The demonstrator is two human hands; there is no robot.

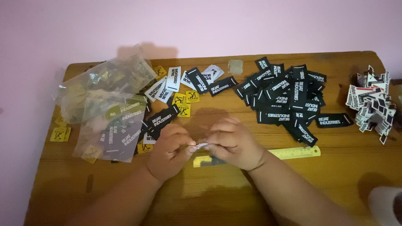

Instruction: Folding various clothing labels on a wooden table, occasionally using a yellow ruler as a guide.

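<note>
Both hands, left (pixel 169 148) and right (pixel 232 142), pinch-close on a light, floppy label (pixel 202 145), ruler (pixel 293 153) at three o'clock.

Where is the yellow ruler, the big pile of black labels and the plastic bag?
yellow ruler (pixel 298 152), head view, right half of its strip
pile of black labels (pixel 289 98), head view, pile's middle
plastic bag (pixel 113 125), head view, clear front

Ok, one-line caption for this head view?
Left hand and right hand pinch a small white label above a yellow plastic ruler.
</note>
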